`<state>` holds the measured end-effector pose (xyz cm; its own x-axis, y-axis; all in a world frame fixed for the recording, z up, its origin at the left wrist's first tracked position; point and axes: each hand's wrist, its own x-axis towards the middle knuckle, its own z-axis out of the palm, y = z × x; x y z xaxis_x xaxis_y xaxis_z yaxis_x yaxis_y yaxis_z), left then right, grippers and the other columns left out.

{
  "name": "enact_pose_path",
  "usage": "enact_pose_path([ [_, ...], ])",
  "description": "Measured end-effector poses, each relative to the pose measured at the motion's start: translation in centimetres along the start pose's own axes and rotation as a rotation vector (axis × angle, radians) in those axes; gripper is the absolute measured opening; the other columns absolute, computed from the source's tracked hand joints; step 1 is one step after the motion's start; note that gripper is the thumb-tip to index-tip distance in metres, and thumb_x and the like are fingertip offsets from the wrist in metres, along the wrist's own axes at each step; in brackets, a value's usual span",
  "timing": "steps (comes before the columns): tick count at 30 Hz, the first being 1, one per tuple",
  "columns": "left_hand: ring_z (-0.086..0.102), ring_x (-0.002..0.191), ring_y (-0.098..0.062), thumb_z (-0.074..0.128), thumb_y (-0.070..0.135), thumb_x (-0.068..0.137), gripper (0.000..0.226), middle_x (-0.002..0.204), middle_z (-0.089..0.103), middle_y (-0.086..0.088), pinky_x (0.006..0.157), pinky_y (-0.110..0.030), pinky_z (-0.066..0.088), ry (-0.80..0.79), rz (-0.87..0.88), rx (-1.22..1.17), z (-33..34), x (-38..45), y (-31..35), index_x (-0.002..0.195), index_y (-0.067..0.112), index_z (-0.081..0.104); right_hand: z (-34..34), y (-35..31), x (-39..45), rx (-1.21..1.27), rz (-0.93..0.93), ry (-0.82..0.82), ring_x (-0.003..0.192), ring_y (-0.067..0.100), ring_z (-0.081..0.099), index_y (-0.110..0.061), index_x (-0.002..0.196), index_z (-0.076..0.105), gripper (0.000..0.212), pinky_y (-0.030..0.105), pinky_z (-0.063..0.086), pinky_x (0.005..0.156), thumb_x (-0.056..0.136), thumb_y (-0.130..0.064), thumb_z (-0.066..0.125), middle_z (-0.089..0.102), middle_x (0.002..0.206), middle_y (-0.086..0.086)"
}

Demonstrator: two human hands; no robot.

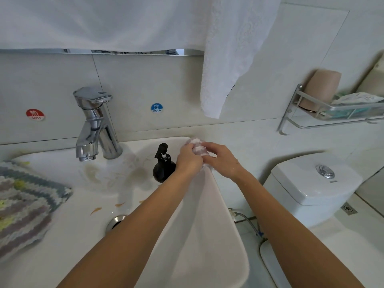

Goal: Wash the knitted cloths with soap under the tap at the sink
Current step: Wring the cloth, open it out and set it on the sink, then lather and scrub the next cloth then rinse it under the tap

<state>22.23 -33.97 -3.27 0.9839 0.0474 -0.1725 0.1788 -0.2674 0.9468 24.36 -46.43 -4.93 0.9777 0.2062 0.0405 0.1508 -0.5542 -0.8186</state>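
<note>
White sink [209, 235] spreads below both forearms, with a striped knitted cloth [22, 206] draped on its far-left rim, well away from the fingers. Chrome tap [93, 123] is left of the hands, and the black soap bottle [163, 164] is just beside the left hand [189, 159]. Left hand and right hand [221, 159] curl round a small pink-and-white knitted cloth [197, 147], seemingly bunched, over the sink's right rim.
</note>
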Motion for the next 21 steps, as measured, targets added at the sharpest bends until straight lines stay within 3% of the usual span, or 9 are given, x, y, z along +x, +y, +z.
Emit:
enact_pose_path([
  [2, 0.059, 0.111, -0.026, 0.054, 0.006, 0.091, 0.055, 0.127, 0.059, -0.007, 0.098, -0.041, 0.050, -0.020, 0.035, -0.003, -0.2, -1.1, 0.2, 0.142, 0.023, 0.042, -0.3, -0.6, -1.0, -0.014, 0.011, 0.074, 0.127, 0.014, 0.050, -0.011, 0.136, 0.053, 0.046, 0.030, 0.040, 0.106, 0.091, -0.016, 0.062, 0.056, 0.137, 0.001],
  [4, 0.058, 0.111, -0.019, 0.054, 0.008, 0.093, 0.053, 0.124, 0.058, 0.002, 0.099, -0.038, 0.049, -0.040, 0.092, -0.010, -0.6, -2.5, 0.2, 0.142, 0.025, 0.042, -0.6, -1.6, -2.4, 0.007, -0.020, 0.151, 0.119, 0.012, 0.053, -0.013, 0.128, 0.059, 0.035, 0.028, 0.043, 0.102, 0.093, -0.016, 0.061, 0.060, 0.128, -0.001],
  [7, 0.054, 0.109, -0.008, 0.052, 0.002, 0.093, 0.054, 0.118, 0.052, 0.014, 0.088, -0.017, 0.049, -0.092, 0.184, 0.034, -2.3, -5.0, 0.3, 0.141, 0.026, 0.044, -0.7, -3.2, -4.7, 0.028, -0.121, 0.182, 0.097, 0.000, 0.062, -0.022, 0.108, 0.064, 0.020, 0.010, 0.047, 0.084, 0.093, -0.010, 0.059, 0.066, 0.105, -0.009],
  [9, 0.050, 0.103, -0.001, 0.052, -0.002, 0.091, 0.059, 0.118, 0.048, 0.015, 0.073, -0.005, 0.045, -0.141, 0.195, 0.123, -4.2, -6.7, -0.3, 0.142, 0.025, 0.043, -0.3, -4.2, -6.2, 0.023, -0.161, 0.153, 0.090, -0.001, 0.064, -0.022, 0.102, 0.066, 0.019, 0.008, 0.047, 0.079, 0.092, -0.007, 0.059, 0.069, 0.098, -0.008],
  [12, 0.050, 0.124, -0.007, 0.060, 0.005, 0.089, 0.053, 0.137, 0.052, 0.005, 0.093, -0.021, 0.045, -0.204, 0.169, 0.216, -7.8, -9.2, -2.3, 0.139, 0.022, 0.049, 1.3, -5.6, -8.0, 0.031, -0.187, 0.068, 0.087, 0.002, 0.066, -0.024, 0.098, 0.067, 0.019, 0.011, 0.049, 0.078, 0.092, -0.008, 0.062, 0.071, 0.095, -0.007],
  [13, 0.052, 0.122, -0.008, 0.061, 0.008, 0.090, 0.048, 0.136, 0.054, 0.003, 0.097, -0.025, 0.045, -0.216, 0.155, 0.238, -9.2, -10.1, -3.1, 0.135, 0.021, 0.053, 2.1, -6.1, -8.4, 0.020, -0.186, 0.036, 0.087, 0.002, 0.066, -0.026, 0.098, 0.067, 0.019, 0.012, 0.048, 0.079, 0.092, -0.009, 0.062, 0.072, 0.095, -0.007],
  [17, 0.061, 0.104, -0.008, 0.060, 0.020, 0.093, 0.026, 0.118, 0.063, 0.010, 0.092, -0.029, 0.051, -0.226, 0.049, 0.335, -15.8, -13.0, -6.0, 0.118, 0.028, 0.060, 6.5, -8.2, -8.8, -0.160, -0.198, -0.172, 0.089, 0.006, 0.066, -0.023, 0.107, 0.069, 0.017, 0.021, 0.050, 0.083, 0.093, -0.017, 0.061, 0.071, 0.096, -0.007],
  [21, 0.062, 0.098, -0.006, 0.061, 0.023, 0.093, 0.018, 0.106, 0.064, 0.014, 0.086, -0.027, 0.050, -0.058, -0.007, 0.371, -23.1, -15.3, -8.4, 0.104, 0.036, 0.057, 12.0, -10.4, -8.0, -0.313, -0.245, -0.429, 0.091, 0.006, 0.063, -0.025, 0.117, 0.066, 0.023, 0.023, 0.050, 0.085, 0.095, -0.026, 0.059, 0.068, 0.101, -0.009],
])
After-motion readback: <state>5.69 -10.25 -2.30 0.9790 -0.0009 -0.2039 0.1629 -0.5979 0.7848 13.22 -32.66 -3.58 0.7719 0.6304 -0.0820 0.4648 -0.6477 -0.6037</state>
